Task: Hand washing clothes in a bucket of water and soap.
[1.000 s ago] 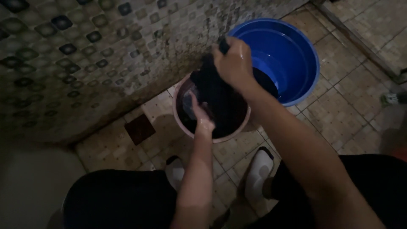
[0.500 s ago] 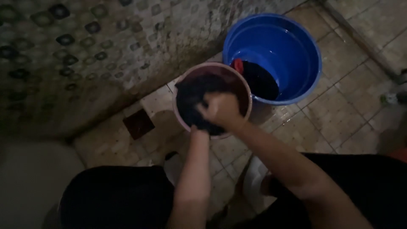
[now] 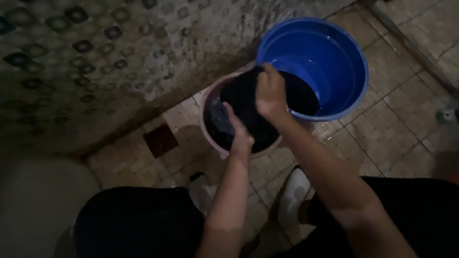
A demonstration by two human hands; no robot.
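Observation:
A dark wet garment (image 3: pixel 244 95) hangs over a small pink bucket (image 3: pixel 206 102) on the tiled floor. My right hand (image 3: pixel 270 93) grips the garment's upper part, lifted above the bucket's far rim. My left hand (image 3: pixel 237 129) holds its lower part just over the bucket's water. Behind and to the right stands a large blue tub (image 3: pixel 334 57) with water and more dark cloth (image 3: pixel 301 93) in it.
A patterned tiled wall (image 3: pixel 95 57) rises to the left and behind the buckets. A dark square floor drain (image 3: pixel 160 140) lies left of the pink bucket. My feet in white sandals (image 3: pixel 292 191) rest near it. A pale rounded fixture (image 3: pixel 38 205) sits at the lower left.
Both hands had pushed the garment down into the pink bucket; now the right hand has lifted it again toward the blue tub's rim, with the left hand holding lower down.

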